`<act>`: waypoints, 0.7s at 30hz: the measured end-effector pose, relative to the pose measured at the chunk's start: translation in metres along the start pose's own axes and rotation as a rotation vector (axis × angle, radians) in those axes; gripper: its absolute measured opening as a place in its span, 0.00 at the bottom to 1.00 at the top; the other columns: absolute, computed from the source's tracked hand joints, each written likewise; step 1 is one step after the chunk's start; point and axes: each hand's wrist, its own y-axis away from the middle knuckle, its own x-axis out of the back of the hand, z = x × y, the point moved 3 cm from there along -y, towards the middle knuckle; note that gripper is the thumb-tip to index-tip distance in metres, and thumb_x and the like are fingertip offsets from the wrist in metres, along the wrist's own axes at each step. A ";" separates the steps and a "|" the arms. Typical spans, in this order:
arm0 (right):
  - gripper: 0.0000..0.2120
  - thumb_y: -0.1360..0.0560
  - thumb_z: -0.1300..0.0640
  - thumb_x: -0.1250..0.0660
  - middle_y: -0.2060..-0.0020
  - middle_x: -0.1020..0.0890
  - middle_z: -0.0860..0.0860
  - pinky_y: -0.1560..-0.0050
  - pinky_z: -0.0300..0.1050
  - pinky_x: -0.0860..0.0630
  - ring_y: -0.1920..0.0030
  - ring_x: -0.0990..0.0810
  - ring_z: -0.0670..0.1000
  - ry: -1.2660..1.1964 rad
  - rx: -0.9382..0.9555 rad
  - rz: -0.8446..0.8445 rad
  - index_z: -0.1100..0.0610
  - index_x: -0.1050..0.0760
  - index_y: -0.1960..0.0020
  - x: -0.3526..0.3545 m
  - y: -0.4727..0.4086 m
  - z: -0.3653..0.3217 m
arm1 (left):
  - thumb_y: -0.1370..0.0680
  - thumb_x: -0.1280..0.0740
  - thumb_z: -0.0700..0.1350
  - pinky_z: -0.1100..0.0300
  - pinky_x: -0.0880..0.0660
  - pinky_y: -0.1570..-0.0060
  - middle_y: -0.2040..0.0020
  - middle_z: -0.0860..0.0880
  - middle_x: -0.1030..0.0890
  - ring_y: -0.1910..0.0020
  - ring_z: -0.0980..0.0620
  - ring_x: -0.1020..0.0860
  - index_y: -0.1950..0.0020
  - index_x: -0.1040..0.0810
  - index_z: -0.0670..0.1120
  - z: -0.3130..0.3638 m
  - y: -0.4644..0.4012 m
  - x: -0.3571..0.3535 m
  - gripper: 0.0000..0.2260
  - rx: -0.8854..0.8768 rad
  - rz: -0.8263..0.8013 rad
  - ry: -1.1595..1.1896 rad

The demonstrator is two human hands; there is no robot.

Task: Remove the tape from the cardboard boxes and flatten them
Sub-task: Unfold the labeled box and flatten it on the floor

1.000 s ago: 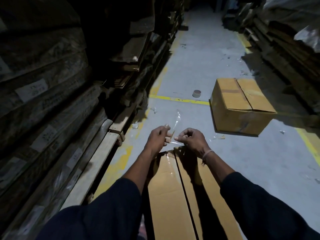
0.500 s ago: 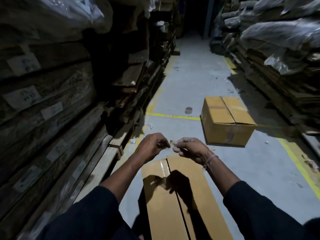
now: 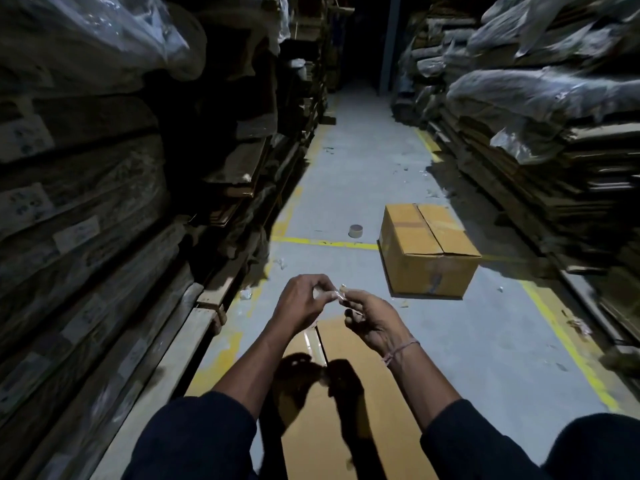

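**Tape comes off in a warehouse aisle**

At centre frame, a crumpled scrap of clear tape (image 3: 334, 295) is pinched between both hands, apparently to ball it up. The left hand (image 3: 303, 303) and right hand (image 3: 372, 322) curl their fingers around it above the box (image 3: 363, 393) at lower centre. Another box (image 3: 427, 252) waits right of centre.

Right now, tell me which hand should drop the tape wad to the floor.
Probably the left hand: its fingers pinch most of the crumpled tape, and bare floor lies just beside it. The right hand holds only the tape's end and hangs over the near box.
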 end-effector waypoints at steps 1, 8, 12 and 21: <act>0.04 0.22 0.63 0.28 0.61 0.19 0.54 0.68 0.40 0.30 0.69 0.28 0.49 0.023 0.056 -0.006 0.62 0.21 0.48 -0.001 0.002 -0.001 | 0.23 0.26 0.51 0.61 0.26 0.59 0.59 0.56 0.15 0.57 0.60 0.19 0.58 0.15 0.53 0.002 -0.002 0.001 0.04 0.033 0.037 0.037; 0.12 0.21 0.65 0.30 0.42 0.17 0.60 0.36 0.50 0.20 0.40 0.17 0.56 0.040 0.308 -0.236 0.64 0.23 0.38 -0.011 0.022 0.004 | 0.25 0.27 0.44 0.57 0.18 0.58 0.64 0.52 0.15 0.61 0.55 0.16 0.60 0.15 0.49 -0.005 -0.007 -0.001 0.04 0.140 0.168 0.279; 0.15 0.21 0.64 0.28 0.36 0.20 0.53 0.35 0.48 0.21 0.35 0.19 0.48 0.414 0.508 -0.198 0.57 0.19 0.35 -0.010 0.030 0.006 | 0.23 0.25 0.35 0.43 0.16 0.48 0.62 0.43 0.14 0.60 0.45 0.14 0.59 0.15 0.40 -0.023 -0.008 0.007 0.04 0.261 0.215 0.631; 0.20 0.25 0.61 0.24 0.48 0.20 0.49 0.51 0.41 0.23 0.49 0.21 0.48 1.035 1.092 0.073 0.55 0.20 0.34 -0.019 0.023 -0.011 | 0.28 0.22 0.30 0.55 0.16 0.59 0.58 0.42 0.18 0.62 0.49 0.16 0.46 0.23 0.37 0.000 -0.001 -0.001 0.14 0.357 0.097 0.945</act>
